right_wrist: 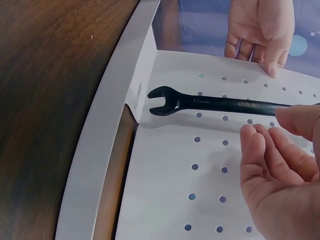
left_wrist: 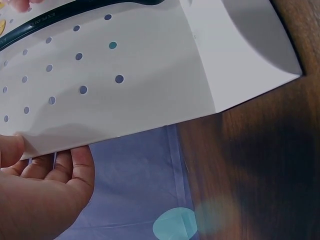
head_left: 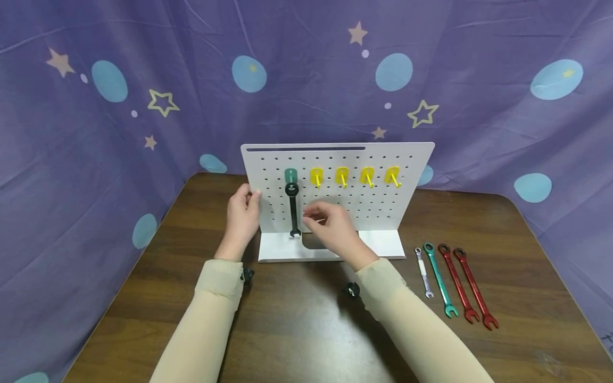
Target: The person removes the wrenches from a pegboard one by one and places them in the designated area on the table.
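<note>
A black combination wrench (head_left: 293, 210) hangs by its ring end from the green hook (head_left: 290, 174) on a white pegboard (head_left: 330, 210). Its open end points down near the board's base. My left hand (head_left: 242, 215) grips the pegboard's left edge, thumb on the front and fingers behind, as the left wrist view shows around the hand (left_wrist: 47, 185). Just right of the wrench's handle is my right hand (head_left: 332, 226), fingers loosely bent and holding nothing. In the right wrist view its thumb overlaps the wrench (right_wrist: 215, 103); whether they touch I cannot tell.
Several yellow hooks (head_left: 342, 176) line the board to the right. On the brown table (head_left: 287, 319), right of the board, lie a small silver wrench (head_left: 423, 272), a green wrench (head_left: 440, 279) and two red wrenches (head_left: 458, 282). A purple patterned curtain (head_left: 306, 106) stands behind.
</note>
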A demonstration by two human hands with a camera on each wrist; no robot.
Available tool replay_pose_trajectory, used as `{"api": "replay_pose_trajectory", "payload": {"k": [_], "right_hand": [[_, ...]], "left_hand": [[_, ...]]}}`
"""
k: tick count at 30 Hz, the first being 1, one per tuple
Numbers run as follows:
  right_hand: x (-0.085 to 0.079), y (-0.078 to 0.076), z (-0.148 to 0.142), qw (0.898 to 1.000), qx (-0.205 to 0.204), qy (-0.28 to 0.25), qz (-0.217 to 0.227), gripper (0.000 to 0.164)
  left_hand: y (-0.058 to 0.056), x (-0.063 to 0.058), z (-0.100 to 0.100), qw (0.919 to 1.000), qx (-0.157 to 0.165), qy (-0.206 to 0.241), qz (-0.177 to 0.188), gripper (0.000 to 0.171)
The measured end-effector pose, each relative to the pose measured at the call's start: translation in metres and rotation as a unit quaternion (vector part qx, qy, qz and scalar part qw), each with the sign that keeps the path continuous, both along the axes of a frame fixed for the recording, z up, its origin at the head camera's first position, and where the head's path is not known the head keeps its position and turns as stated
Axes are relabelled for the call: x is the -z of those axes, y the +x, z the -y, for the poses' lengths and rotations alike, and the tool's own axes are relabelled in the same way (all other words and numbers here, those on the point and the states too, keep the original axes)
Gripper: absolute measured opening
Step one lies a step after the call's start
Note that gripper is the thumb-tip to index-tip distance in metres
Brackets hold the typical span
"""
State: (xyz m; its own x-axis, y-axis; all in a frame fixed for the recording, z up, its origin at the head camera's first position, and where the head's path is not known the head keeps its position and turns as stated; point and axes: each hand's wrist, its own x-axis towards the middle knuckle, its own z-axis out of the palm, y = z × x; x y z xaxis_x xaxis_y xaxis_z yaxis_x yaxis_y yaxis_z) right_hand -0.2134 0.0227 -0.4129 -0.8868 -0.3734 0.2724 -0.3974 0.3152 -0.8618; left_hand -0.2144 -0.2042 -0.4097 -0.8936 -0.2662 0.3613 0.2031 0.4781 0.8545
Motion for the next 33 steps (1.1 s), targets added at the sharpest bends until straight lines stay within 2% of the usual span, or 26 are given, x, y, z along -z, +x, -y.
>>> {"api": "replay_pose_trajectory", "payload": {"k": [8, 17, 25, 33], "right_hand": [[0.000, -0.003, 0.007, 1.000, -0.007, 0.009, 0.015, 0.020], [0.006, -0.004, 0.014, 0.998, -0.018, 0.052, 0.026, 0.030], [0.009, -0.003, 0.015, 0.999, -0.012, 0.040, 0.019, 0.012], [0.012, -0.001, 0.016, 0.999, -0.022, 0.020, 0.013, 0.005]], "left_hand": [[0.001, -0.001, -0.002, 1.0000, 0.001, 0.003, 0.003, 0.013], [0.000, 0.001, -0.003, 1.0000, 0.002, 0.002, 0.001, 0.012], [0.000, 0.000, -0.002, 1.0000, 0.000, 0.005, 0.003, 0.012], [0.000, 0.001, -0.001, 1.0000, -0.002, -0.001, 0.005, 0.013]]}}
